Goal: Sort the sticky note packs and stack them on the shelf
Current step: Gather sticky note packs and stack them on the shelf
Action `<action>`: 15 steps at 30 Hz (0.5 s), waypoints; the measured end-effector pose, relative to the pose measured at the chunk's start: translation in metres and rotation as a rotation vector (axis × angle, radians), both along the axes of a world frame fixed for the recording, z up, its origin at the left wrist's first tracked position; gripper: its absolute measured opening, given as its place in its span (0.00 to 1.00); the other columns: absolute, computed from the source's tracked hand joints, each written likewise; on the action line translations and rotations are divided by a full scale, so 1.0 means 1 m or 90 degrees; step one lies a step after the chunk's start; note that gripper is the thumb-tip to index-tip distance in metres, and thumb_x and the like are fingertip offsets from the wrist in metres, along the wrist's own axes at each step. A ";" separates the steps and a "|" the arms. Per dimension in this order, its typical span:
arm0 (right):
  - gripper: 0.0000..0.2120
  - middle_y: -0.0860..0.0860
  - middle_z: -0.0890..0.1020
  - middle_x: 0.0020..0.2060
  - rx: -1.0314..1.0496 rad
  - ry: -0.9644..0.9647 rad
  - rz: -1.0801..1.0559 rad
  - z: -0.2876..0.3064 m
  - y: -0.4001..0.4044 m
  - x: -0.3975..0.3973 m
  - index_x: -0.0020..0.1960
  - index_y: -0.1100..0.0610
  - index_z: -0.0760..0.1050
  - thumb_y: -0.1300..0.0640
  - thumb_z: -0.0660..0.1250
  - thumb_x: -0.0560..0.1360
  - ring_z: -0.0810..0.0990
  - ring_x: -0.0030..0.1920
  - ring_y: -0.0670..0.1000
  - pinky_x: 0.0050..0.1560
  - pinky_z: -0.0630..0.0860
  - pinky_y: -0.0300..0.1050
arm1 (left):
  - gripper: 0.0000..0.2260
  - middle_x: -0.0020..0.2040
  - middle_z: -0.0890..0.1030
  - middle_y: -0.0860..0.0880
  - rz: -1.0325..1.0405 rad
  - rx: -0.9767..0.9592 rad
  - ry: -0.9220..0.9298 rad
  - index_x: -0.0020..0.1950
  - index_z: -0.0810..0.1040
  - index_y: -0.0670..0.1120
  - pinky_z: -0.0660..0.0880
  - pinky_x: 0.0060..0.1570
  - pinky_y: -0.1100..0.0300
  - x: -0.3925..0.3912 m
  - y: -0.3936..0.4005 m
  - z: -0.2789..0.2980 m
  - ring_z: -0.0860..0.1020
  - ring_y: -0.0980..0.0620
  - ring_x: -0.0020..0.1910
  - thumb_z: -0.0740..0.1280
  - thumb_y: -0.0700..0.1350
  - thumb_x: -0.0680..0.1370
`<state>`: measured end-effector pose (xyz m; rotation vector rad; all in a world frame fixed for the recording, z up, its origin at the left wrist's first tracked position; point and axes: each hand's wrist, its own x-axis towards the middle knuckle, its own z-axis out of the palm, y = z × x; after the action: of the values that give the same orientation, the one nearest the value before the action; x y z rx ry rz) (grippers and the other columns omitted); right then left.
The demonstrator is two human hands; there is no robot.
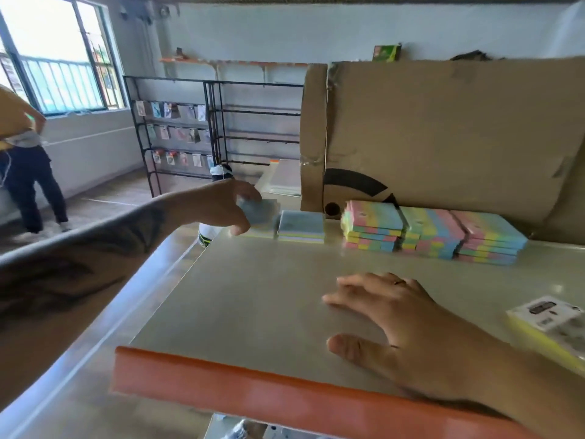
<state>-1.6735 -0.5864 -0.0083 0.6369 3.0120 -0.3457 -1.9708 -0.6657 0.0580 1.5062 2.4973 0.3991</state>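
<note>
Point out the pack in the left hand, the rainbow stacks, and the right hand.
blue pack (258, 210), head view, top face
rainbow stacks (433, 231), head view, middle stack's top
right hand (395, 315), head view, back of hand

You have three stacks of striped pastel packs, two piles of pale square packs, one yellow pack

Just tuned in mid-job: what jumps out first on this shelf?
The striped pastel sticky note stacks stand in a row at the shelf's back, against the cardboard sheet. The left hand holds a bluish pack at the back left; the right hand lies flat on the shelf.
</note>
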 end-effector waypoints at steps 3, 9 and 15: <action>0.37 0.28 0.54 0.77 -0.006 0.020 -0.015 -0.004 -0.001 0.001 0.75 0.27 0.54 0.16 0.41 0.69 0.50 0.76 0.35 0.77 0.50 0.45 | 0.29 0.78 0.66 0.44 -0.020 -0.009 -0.019 0.80 0.64 0.47 0.69 0.60 0.62 -0.002 0.002 -0.001 0.68 0.45 0.75 0.68 0.35 0.80; 0.37 0.28 0.56 0.76 -0.004 0.038 -0.024 -0.006 -0.003 0.002 0.75 0.27 0.56 0.17 0.42 0.70 0.51 0.76 0.34 0.77 0.52 0.45 | 0.29 0.78 0.66 0.45 -0.029 0.011 -0.050 0.79 0.65 0.48 0.68 0.63 0.61 -0.014 0.007 -0.011 0.67 0.46 0.75 0.69 0.36 0.80; 0.37 0.30 0.57 0.76 -0.009 0.040 -0.014 -0.005 -0.003 0.003 0.76 0.29 0.57 0.18 0.43 0.71 0.50 0.76 0.34 0.78 0.52 0.48 | 0.32 0.78 0.67 0.47 -0.045 0.018 -0.069 0.79 0.66 0.51 0.65 0.67 0.60 -0.025 0.015 -0.020 0.66 0.47 0.76 0.74 0.39 0.77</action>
<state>-1.6706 -0.5890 -0.0131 0.6722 3.0608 -0.3961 -1.9959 -0.6511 0.0378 1.5352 2.3577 0.4925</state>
